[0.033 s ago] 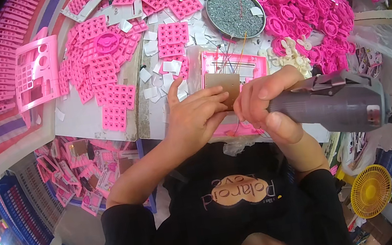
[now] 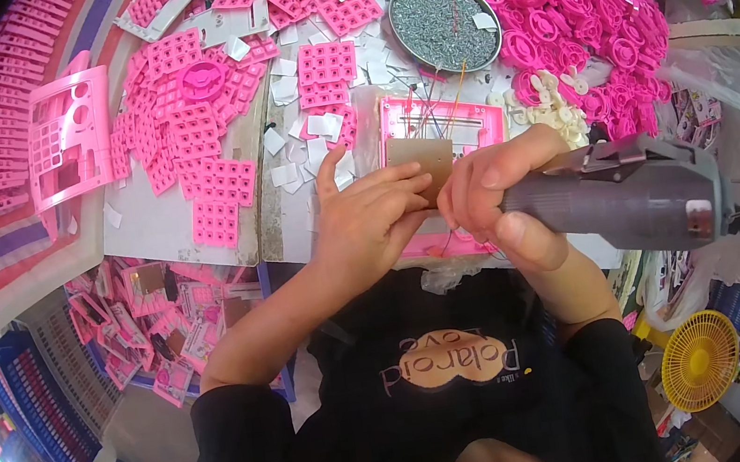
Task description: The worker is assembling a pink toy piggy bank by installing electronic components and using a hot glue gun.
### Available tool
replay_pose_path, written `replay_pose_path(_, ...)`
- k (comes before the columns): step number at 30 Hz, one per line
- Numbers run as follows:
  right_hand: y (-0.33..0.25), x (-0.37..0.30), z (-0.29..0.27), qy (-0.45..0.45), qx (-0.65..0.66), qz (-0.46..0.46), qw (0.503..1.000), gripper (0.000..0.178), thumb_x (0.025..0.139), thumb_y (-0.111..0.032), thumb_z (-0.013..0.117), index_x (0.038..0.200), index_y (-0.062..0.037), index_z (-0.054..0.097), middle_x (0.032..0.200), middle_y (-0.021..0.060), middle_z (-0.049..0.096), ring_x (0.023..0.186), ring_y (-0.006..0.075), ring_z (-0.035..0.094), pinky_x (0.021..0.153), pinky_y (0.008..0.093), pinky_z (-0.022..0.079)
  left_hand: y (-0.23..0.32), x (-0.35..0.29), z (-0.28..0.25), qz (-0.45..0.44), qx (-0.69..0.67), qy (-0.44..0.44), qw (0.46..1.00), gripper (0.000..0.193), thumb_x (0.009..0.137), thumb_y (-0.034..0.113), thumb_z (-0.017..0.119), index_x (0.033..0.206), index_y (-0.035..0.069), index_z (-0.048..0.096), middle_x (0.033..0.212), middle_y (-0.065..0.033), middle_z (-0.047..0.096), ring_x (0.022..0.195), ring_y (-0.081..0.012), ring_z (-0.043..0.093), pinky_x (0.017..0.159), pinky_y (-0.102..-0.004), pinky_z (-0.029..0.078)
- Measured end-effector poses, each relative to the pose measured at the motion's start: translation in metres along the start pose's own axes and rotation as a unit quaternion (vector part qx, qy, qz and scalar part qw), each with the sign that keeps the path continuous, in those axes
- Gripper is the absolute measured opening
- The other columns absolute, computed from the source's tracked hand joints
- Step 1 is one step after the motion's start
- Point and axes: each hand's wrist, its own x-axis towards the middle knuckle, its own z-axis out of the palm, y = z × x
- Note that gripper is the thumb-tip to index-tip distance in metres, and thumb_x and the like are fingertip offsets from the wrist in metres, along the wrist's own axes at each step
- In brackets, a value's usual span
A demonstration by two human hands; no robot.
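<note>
My right hand [image 2: 515, 187] is wrapped round a dark grey electric screwdriver [image 2: 616, 201], which lies nearly level with its coiled cord off to the right. Its tip is hidden behind my fingers. At the left edge of a flat brown board [image 2: 421, 159], the bunched fingers and thumb of my left hand [image 2: 377, 216] hold the board, while one outer finger stands raised. The board sits over an open pink plastic housing [image 2: 492, 124], and several thin wires [image 2: 433, 109] stick up behind it. Part of the housing is covered by my hands.
A round tray [image 2: 400, 42] of small grey screws stands beyond the housing. Pink keypads [image 2: 195, 133] and white paper pieces lie left, with a pink casing [image 2: 71, 136] farther out. Pink parts [image 2: 590, 11] and cream parts [image 2: 550, 102] heap up right. A yellow basket [image 2: 701, 361] is lower right.
My right hand and the electric screwdriver have shifted very slightly left. My left hand and the brown board look unmoved.
</note>
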Motion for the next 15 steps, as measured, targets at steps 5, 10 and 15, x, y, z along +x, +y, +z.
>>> replay_pose_path(5,0.001,-0.001,0.003,0.002,0.010,0.020,1.000,0.031,0.092,-0.021,0.067,0.112,-0.0086,0.046,0.064,0.0010,0.048,0.059,0.0138,0.047,0.058,0.0322,0.043,-0.002,0.001,-0.001,0.020,0.050,-0.019,0.998,0.029,0.079,0.020,0.080,0.104,0.015,0.066,0.112,0.0009,0.074,0.116,-0.0143,0.066,0.115,-0.0567,0.020)
replay_pose_path(10,0.002,-0.006,-0.001,0.010,-0.022,0.024,0.999,0.031,0.093,-0.019,0.066,0.112,-0.0081,0.045,0.066,0.0020,0.049,0.061,0.0139,0.047,0.058,0.0335,0.044,0.000,0.005,-0.026,0.021,0.009,-0.124,0.992,0.081,0.076,0.020,0.076,0.146,0.007,0.038,0.118,-0.0013,0.071,0.119,-0.0175,0.063,0.118,-0.0558,0.019)
replay_pose_path(15,0.008,-0.004,0.001,-0.042,-0.032,0.009,0.999,0.027,0.094,-0.017,0.065,0.110,-0.0071,0.046,0.069,0.0040,0.052,0.063,0.0153,0.049,0.061,0.0348,0.046,-0.004,0.004,-0.028,0.047,0.018,-0.133,0.990,0.091,0.072,0.011,0.068,0.153,0.001,0.029,0.120,-0.0020,0.070,0.120,-0.0191,0.063,0.120,-0.0566,0.016)
